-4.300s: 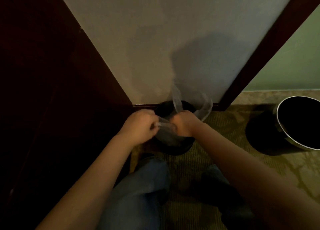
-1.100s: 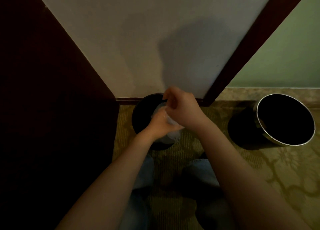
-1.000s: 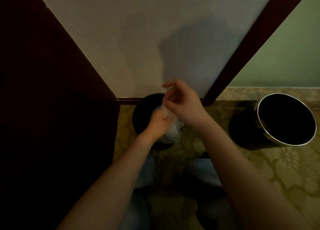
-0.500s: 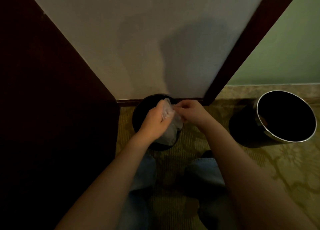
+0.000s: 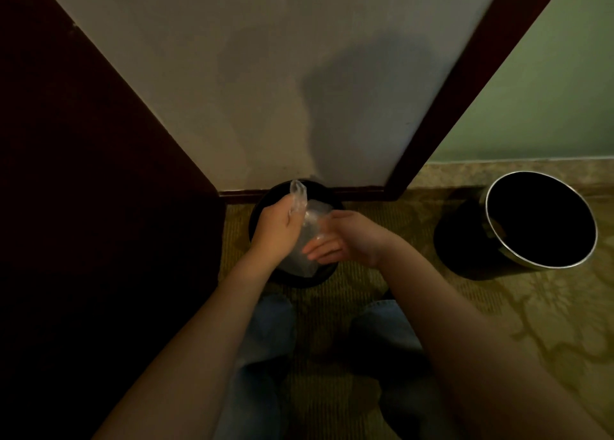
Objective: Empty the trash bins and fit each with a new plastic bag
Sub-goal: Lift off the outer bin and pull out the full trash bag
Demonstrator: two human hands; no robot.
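Clear plastic bag (image 5: 305, 237) held over the black bin (image 5: 299, 282), frame centre.
The left hand (image 5: 275, 230) has a closed grip, pinching the bag's twisted top; the right hand (image 5: 352, 240) lies open, straight fingers against its crumpled side. A silver-rimmed bin (image 5: 538, 267) tilts at right.

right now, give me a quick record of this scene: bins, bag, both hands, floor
near bin: black, round, at the wall
bag: clear, bunched, held over the near bin
left hand: grips the bag's top
right hand: fingers straight, against the bag's side
far bin: silver rim, dark inside, apart on the right
floor: patterned carpet
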